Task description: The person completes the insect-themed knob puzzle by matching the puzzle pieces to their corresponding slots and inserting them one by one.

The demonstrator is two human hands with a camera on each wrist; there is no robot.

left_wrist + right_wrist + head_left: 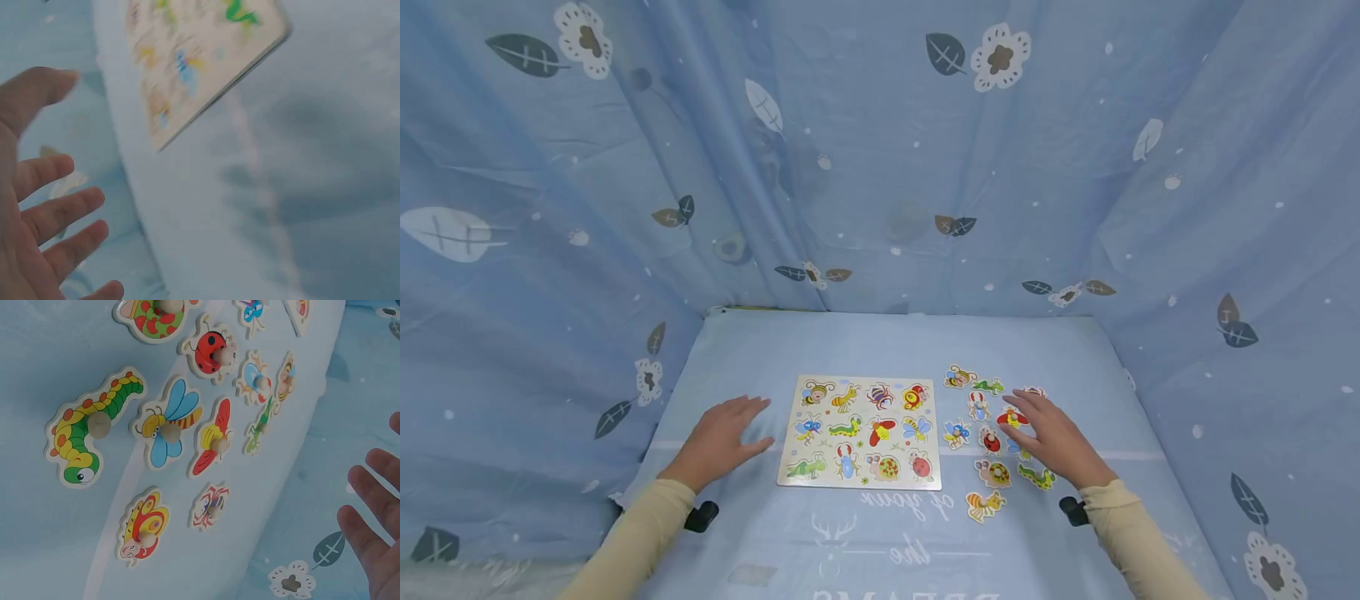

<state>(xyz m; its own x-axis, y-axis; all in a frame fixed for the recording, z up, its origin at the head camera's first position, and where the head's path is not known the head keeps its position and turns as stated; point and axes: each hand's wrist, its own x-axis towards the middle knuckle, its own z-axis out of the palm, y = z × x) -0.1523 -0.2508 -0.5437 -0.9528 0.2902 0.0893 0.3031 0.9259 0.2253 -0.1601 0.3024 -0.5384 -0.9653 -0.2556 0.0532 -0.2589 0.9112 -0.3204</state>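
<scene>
A wooden insect puzzle board [895,451] lies flat on the table, printed with several bugs. My left hand [718,442] hovers off its left edge, fingers spread, holding nothing. In the left wrist view, the board's corner [187,103] shows beyond that hand's thumb. To the board's right, loose knobbed puzzle pieces are scattered. Over them hangs my right hand [1056,437], fingers apart and nothing in its grasp, partly covering some pieces from the head view. The right wrist view shows a caterpillar piece [112,403], a dragonfly piece [181,400], a ladybug piece [206,353] and a butterfly piece [150,519].
Blue patterned cloth [880,167] walls in the back and both sides. The table [760,342] has a pale blue cover with printed lettering. Nearest the front among the loose pieces lies an orange striped insect piece [985,505]; a snail piece [992,473] is just behind it.
</scene>
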